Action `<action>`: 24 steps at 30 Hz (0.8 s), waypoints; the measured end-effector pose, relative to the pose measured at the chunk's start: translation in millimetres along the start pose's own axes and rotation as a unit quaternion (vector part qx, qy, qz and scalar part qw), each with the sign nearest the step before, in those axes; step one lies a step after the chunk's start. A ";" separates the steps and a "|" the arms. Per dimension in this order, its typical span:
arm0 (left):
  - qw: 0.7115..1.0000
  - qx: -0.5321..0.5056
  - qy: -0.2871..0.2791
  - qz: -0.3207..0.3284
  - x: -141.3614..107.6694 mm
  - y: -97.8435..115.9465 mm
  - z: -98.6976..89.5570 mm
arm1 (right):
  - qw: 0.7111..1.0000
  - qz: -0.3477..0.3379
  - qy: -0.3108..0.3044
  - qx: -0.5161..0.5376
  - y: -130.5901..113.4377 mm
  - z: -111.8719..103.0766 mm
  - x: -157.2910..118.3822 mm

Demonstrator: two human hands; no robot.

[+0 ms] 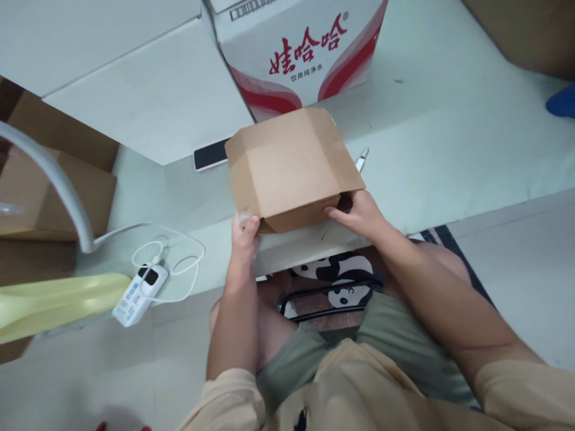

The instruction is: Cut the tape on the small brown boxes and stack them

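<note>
A brown cardboard box [291, 167] with a broad flap on top rests at the front edge of the pale green table. My left hand [245, 236] grips its front left corner, thumb on the cardboard. At the front right corner, my right hand [357, 214] holds the box, with its fingers partly hidden under the flap edge. Just beyond the box's right side lies a small cutter [362, 159], partly covered by the box. A dark phone-like device [211, 155] lies behind the box to the left.
A white and red carton [305, 60] stands behind the box, beside a large white panel [153, 90]. To the left are a power bank [141, 293] with a white cable, a yellow object [58, 302] and cardboard boxes [54, 191]. Something blue [562, 103] is at far right.
</note>
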State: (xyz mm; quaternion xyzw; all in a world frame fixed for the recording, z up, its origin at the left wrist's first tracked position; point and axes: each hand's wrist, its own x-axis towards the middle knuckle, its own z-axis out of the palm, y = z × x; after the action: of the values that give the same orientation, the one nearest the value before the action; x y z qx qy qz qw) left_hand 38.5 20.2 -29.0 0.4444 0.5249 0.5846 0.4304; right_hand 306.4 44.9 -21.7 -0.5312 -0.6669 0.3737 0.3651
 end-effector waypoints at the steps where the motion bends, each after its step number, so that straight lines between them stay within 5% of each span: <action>1: 1.000 0.004 0.023 0.002 0.3 -0.5 1.3 | 1.000 0.010 0.008 0.004 -0.7 0.6 0.5; 4: 0.997 0.014 0.072 0.005 2.4 1.1 3.0 | 0.998 0.013 0.063 -0.007 -2.3 2.3 1.5; 9: 0.998 -0.015 0.060 0.017 7.5 6.9 2.1 | 0.992 0.008 0.130 0.000 -1.5 2.5 -1.8; 14: 0.996 -0.024 0.082 -0.026 8.4 12.3 -2.8 | 0.981 -0.008 0.159 0.107 -2.5 2.0 -2.6; 17: 0.998 -0.024 0.049 -0.034 4.9 15.7 -4.6 | 0.970 -0.009 0.180 0.161 -0.8 3.5 1.3; 20: 0.998 -0.060 0.024 -0.005 3.4 16.7 -7.5 | 0.948 -0.007 0.219 0.230 4.1 3.9 4.4; 24: 0.997 0.001 0.071 0.031 9.8 11.0 -21.8 | 0.917 -0.018 0.254 0.307 6.2 -0.1 2.2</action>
State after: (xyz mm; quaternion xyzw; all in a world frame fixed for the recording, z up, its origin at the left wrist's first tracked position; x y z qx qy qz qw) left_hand 14.7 23.8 -18.5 0.4181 0.5410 0.6271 0.3732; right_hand 308.9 48.0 -26.9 -0.4581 -0.4134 0.4057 0.6743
